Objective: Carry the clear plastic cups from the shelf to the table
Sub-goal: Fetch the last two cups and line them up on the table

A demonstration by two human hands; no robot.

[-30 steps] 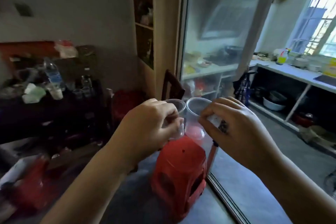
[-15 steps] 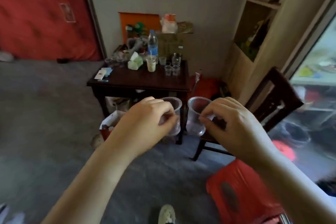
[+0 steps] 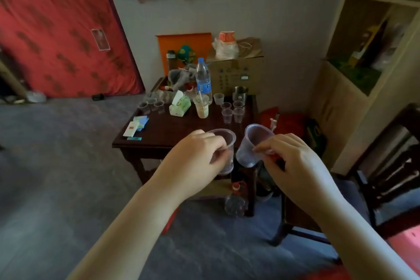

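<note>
Two clear cups, thin, light, likely easily crushed: your left hand [image 3: 200, 161] pinches one [image 3: 223, 143], your right hand [image 3: 293, 161] the other [image 3: 254, 141], near the table [image 3: 159, 129]; hold gently below rims.

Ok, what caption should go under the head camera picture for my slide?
Left hand and right hand each carry a clear plastic cup toward the dark wooden table already holding small cups.
</note>
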